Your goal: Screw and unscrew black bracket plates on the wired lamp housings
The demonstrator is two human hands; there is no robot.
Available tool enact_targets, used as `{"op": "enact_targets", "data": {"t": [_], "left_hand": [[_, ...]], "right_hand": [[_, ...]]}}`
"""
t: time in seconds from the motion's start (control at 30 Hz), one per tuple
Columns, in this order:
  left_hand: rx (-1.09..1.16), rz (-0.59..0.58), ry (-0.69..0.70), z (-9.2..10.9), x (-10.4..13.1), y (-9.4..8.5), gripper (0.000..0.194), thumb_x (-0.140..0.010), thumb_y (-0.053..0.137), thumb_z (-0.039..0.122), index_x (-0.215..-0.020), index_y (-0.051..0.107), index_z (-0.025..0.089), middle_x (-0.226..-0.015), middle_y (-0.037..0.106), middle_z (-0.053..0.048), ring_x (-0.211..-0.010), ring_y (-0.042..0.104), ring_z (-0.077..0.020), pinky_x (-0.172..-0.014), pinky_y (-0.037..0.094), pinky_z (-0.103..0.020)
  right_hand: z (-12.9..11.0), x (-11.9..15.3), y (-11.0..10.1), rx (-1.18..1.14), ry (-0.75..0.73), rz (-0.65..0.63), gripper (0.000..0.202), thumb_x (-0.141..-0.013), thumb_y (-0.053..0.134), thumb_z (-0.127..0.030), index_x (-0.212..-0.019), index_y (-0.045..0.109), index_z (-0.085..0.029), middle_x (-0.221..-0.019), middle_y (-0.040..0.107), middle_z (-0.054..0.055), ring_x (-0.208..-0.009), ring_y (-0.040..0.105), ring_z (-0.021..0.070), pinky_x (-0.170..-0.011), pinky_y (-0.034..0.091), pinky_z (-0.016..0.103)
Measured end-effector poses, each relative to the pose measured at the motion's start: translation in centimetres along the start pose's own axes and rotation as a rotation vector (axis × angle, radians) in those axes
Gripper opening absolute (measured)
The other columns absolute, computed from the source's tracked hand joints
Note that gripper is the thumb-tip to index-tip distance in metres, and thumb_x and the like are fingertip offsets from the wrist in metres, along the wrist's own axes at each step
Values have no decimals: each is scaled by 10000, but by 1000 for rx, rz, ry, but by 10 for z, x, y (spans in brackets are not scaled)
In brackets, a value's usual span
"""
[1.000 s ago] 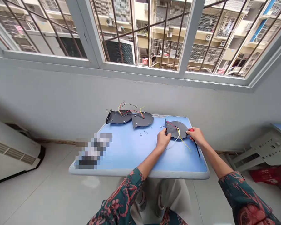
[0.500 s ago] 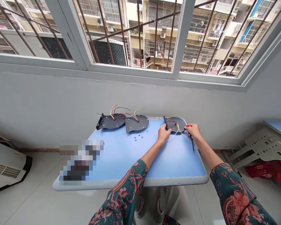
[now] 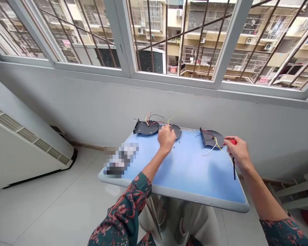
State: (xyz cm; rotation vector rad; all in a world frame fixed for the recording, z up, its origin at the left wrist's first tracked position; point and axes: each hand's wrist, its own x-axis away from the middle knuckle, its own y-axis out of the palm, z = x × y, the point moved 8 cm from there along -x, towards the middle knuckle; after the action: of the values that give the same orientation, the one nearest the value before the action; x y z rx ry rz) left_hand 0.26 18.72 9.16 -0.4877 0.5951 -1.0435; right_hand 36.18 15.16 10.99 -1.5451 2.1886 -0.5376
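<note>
My left hand [image 3: 166, 138] is over the near-left part of the middle black metal plate [image 3: 177, 132], a round-ended piece with wires. Its fingers curl down, slightly blurred, and their tips are hidden, so I cannot tell whether they grip the plate. In my right hand [image 3: 238, 150] is a screwdriver [image 3: 234, 167] with a red handle, its dark shaft pointing down beyond the table's right side. Just left of that hand lies another black metal plate [image 3: 212, 139] with an upright flange and red, black, yellow and white wires. A few small dark screws [image 3: 179, 142] lie near my left hand.
A third black plate with wires [image 3: 146, 127] lies at the table's back left. The blue table [image 3: 190, 174] stands against the grey wall [image 3: 113, 102] under a barred window. A pixelated patch [image 3: 122, 160] covers the table's left side. A white appliance [image 3: 28, 136] stands at left.
My left hand has left the right plate and moved left to the middle one. My right hand has drawn slightly away from the right plate, still holding the screwdriver. The view has turned left.
</note>
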Motion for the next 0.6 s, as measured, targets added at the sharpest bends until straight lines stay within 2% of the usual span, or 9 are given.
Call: {"op": "enact_targets", "data": {"t": [0.03,0.1,0.17,0.23,0.33,0.4,0.47,0.53,0.6], "left_hand": [[-32,41,-84,-20,-8,-17,330,-945,601,223,-1261,653,143,-1358,650,-223,-1326,589,-333,-1097,447,-415],[-11,-4,-217,-54,-20,-29,282,-941,622,244,-1194,660,126,-1267,691,-235,-1303,615,-345,-1019,501,-397],[43,-103,-280,-73,-28,-22,181,-936,648,277,-1020,688,121,-944,759,-178,-1063,737,-311,-845,565,-336],[109,-190,-315,-82,-33,-7,190,-954,632,291,-893,676,117,-679,703,-96,-777,770,-251,-675,565,-275],[181,-250,-352,-85,-39,12,184,-970,558,203,-865,659,89,-559,632,-53,-556,720,-198,-551,530,-236],[202,-254,-358,-83,-41,15,156,-944,523,125,-897,659,65,-540,626,-64,-519,699,-198,-522,514,-237],[216,-253,-351,-79,-40,14,159,-919,505,86,-942,658,47,-535,633,-80,-515,693,-207,-511,503,-244],[234,-254,-335,-72,-34,8,185,-913,485,77,-989,650,43,-541,643,-84,-521,696,-214,-511,504,-249],[260,-260,-305,-62,-21,1,217,-924,454,84,-1044,632,53,-551,648,-67,-536,706,-213,-519,513,-246]], "right_hand": [[-8,6,23,-82,31,-107,350,-866,601,-301,-1183,642,-160,-831,720,40,-431,415,67,-381,288,209],[-26,16,71,-90,76,-269,255,-867,614,-220,-1113,656,-170,-756,694,-4,-391,364,45,-364,253,202],[-41,16,115,-71,85,-327,198,-835,664,-141,-1031,674,-166,-730,687,-19,-378,382,39,-356,247,203],[-49,10,155,-50,109,-384,121,-862,690,-135,-981,681,-153,-741,683,-18,-395,416,44,-365,283,206],[-52,-6,198,-29,175,-454,167,-969,696,-274,-1063,681,-137,-918,704,23,-627,611,96,-555,519,224],[-53,-15,216,-38,224,-487,288,-1009,668,-368,-1191,660,-145,-1102,696,64,-881,687,159,-764,611,326],[-55,-21,224,-61,257,-504,348,-1015,659,-396,-1266,639,-156,-1211,672,86,-1014,687,200,-864,616,392],[-58,-22,222,-90,265,-510,329,-1016,659,-387,-1246,643,-153,-1163,679,74,-956,689,181,-813,619,359],[-60,-16,211,-127,253,-511,233,-1016,660,-342,-1117,656,-132,-985,686,35,-737,646,111,-634,570,244]]}}
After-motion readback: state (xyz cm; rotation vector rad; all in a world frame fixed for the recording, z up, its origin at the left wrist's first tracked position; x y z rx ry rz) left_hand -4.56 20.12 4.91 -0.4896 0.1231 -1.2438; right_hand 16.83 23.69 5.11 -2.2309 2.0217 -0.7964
